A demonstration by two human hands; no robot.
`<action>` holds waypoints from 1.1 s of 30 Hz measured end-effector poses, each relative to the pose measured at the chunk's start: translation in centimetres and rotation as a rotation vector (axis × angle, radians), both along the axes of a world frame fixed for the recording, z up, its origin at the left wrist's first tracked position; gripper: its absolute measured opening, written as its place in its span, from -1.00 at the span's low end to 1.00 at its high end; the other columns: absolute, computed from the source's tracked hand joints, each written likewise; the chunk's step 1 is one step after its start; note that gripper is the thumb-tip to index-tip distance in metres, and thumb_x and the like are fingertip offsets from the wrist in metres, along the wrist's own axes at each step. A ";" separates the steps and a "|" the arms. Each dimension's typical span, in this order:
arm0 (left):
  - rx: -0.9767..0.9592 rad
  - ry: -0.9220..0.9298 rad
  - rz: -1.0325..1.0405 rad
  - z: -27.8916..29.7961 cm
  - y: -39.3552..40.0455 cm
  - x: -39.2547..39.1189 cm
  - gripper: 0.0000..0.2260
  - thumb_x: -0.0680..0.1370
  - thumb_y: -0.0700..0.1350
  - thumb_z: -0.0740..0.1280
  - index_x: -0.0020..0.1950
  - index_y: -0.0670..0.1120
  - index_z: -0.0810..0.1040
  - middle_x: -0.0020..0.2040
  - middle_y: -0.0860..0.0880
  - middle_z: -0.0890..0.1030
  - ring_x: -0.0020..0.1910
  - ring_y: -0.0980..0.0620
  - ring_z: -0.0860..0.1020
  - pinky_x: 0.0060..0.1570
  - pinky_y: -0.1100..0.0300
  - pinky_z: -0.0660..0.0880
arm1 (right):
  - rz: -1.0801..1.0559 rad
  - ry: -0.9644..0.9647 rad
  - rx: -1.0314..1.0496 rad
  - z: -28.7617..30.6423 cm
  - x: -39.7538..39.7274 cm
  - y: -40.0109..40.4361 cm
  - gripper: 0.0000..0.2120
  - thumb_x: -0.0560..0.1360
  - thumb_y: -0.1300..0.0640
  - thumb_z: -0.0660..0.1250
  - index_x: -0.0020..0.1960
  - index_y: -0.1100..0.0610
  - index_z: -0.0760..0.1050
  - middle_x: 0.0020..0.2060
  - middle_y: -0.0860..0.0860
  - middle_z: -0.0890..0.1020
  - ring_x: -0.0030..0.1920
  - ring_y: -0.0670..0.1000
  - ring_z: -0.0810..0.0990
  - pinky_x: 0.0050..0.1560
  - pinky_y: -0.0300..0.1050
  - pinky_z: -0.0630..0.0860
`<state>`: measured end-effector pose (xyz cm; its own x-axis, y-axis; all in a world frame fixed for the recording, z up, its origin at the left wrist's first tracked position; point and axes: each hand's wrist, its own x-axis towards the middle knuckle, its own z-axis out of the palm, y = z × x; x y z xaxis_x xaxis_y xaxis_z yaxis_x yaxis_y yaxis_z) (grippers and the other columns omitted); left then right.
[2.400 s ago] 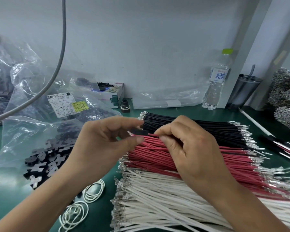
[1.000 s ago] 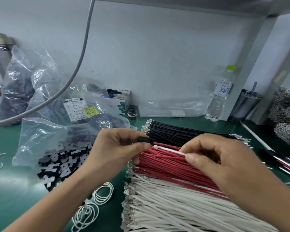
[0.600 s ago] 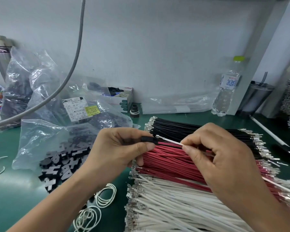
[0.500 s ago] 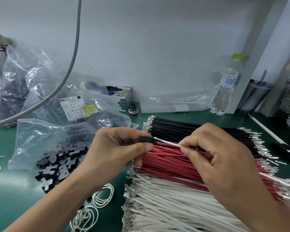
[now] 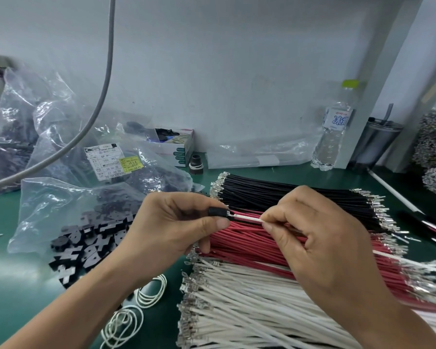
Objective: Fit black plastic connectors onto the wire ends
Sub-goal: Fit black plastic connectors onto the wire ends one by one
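Note:
My left hand (image 5: 173, 227) pinches a small black plastic connector (image 5: 218, 212) between thumb and fingers. My right hand (image 5: 317, 238) pinches a white wire (image 5: 247, 217) whose metal end sits at the connector's opening. Below the hands lie three stacks of wires with metal terminals: black wires (image 5: 282, 195) at the back, red wires (image 5: 247, 244) in the middle, white wires (image 5: 237, 306) nearest me. A pile of black connectors (image 5: 83, 245) spills from a clear plastic bag (image 5: 68, 205) to the left.
The green bench (image 5: 8, 293) holds white rubber bands (image 5: 149, 293), more plastic bags (image 5: 25, 127) at the left, a small box (image 5: 176, 147), a water bottle (image 5: 331, 137) and a dark cup (image 5: 375, 142) at the back. A grey cable (image 5: 106, 71) hangs across the left.
My right hand swapped a red wire for a white one and brought its end to the connector held in my left hand. The view shifted slightly.

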<state>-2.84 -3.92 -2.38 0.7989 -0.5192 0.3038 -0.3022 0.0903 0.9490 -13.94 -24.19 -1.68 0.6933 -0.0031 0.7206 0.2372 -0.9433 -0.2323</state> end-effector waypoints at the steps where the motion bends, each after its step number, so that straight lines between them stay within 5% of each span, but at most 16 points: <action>1: 0.004 -0.003 -0.009 0.0 0.0 0.0 -0.77 0.32 -0.09 0.59 -0.04 -0.09 0.78 -0.29 -0.32 0.67 -0.48 -0.03 0.57 -0.53 0.26 0.41 | 0.039 0.029 0.090 -0.1 0.1 0.0 -0.89 0.54 0.15 0.43 -0.13 -0.02 0.62 -0.18 -0.18 0.55 -0.15 -0.09 0.57 -0.21 -0.25 0.47; 4: 0.020 -0.024 -0.023 0.1 0.1 0.0 -0.80 0.33 -0.10 0.60 -0.07 -0.07 0.79 -0.33 -0.27 0.67 -0.50 -0.01 0.56 -0.54 0.28 0.38 | 0.114 0.077 0.290 -0.4 0.4 0.0 -0.89 0.50 0.18 0.45 -0.14 -0.01 0.62 -0.18 -0.18 0.58 -0.08 -0.09 0.58 -0.12 -0.39 0.42; 8: 0.052 -0.110 -0.009 0.2 0.2 0.0 -0.87 0.36 -0.15 0.57 -0.11 -0.03 0.79 -0.38 -0.07 0.69 -0.53 0.07 0.55 -0.47 0.35 0.47 | 0.086 0.040 0.139 -0.6 0.4 0.5 -0.92 0.55 0.15 0.37 -0.10 0.04 0.62 -0.17 -0.17 0.54 -0.13 -0.09 0.56 -0.15 -0.25 0.48; 14: 0.078 -0.141 0.006 0.4 0.3 -0.2 -0.87 0.35 -0.10 0.57 -0.12 0.05 0.78 -0.38 -0.03 0.69 -0.54 0.11 0.55 -0.47 0.36 0.47 | 0.113 0.060 0.243 -0.9 0.3 0.3 -0.88 0.54 0.22 0.43 -0.09 0.01 0.62 -0.16 -0.18 0.55 -0.08 -0.09 0.57 -0.10 -0.35 0.44; 19: 0.205 -0.244 0.107 0.1 0.5 -0.1 -0.87 0.35 0.04 0.56 -0.12 0.17 0.77 -0.38 -0.02 0.69 -0.53 0.05 0.59 -0.40 0.19 0.59 | 0.025 -0.062 -0.062 -0.7 0.6 0.5 -0.91 0.55 0.19 0.36 -0.07 0.15 0.65 -0.18 -0.08 0.54 -0.18 -0.04 0.53 -0.25 -0.09 0.52; 25: 0.138 -0.206 0.000 0.4 0.5 -0.3 -0.87 0.37 -0.05 0.58 -0.10 0.09 0.78 -0.37 -0.06 0.70 -0.53 0.04 0.59 -0.43 0.25 0.56 | 0.105 0.016 0.164 -0.9 0.4 1.1 -0.90 0.54 0.12 0.35 -0.07 0.06 0.65 -0.16 -0.17 0.54 -0.13 -0.14 0.54 -0.12 -0.39 0.41; 28: 0.103 -0.173 -0.012 0.6 0.5 -0.3 -0.86 0.36 -0.07 0.58 -0.09 0.04 0.79 -0.39 -0.04 0.69 -0.54 0.10 0.55 -0.46 0.36 0.46 | 0.128 0.042 0.224 -0.7 0.3 0.9 -0.92 0.54 0.05 0.38 -0.08 0.00 0.64 -0.17 -0.18 0.54 -0.13 -0.10 0.56 -0.17 -0.35 0.42; 33: 0.139 -0.166 -0.053 0.5 0.4 -0.5 -0.86 0.36 -0.03 0.58 -0.09 0.04 0.79 -0.31 -0.10 0.72 -0.50 0.01 0.59 -0.40 0.21 0.57 | 0.114 0.023 0.189 -0.9 0.6 1.3 -0.88 0.54 0.07 0.37 -0.13 0.06 0.63 -0.21 -0.16 0.51 -0.19 -0.09 0.52 -0.18 -0.32 0.40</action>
